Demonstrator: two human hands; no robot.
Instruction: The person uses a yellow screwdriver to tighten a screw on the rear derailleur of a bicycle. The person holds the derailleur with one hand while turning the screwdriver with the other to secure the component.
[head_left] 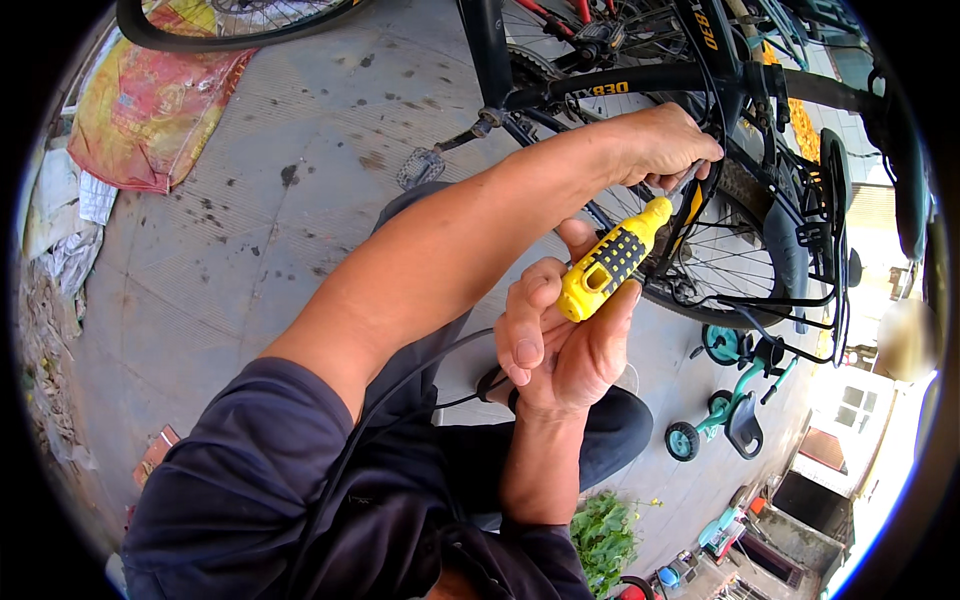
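My right hand, palm turned up, grips a screwdriver by its yellow handle with black studded patches. Its metal shaft points up and away, to the fingertips of my left hand. That left hand is closed beside the black frame of a bicycle, its thumb and fingers curled in at the frame tube. What lies between those fingers, and the screwdriver's tip, are mostly hidden. Just past the handle is the bicycle's spoked wheel, with a yellow-marked black part near the shaft.
A pedal juts out left of the frame, and a black rack extends at right. Another wheel lies at the top left near a red-yellow sack. A teal child's tricycle stands right of my knee. Green plants grow below.
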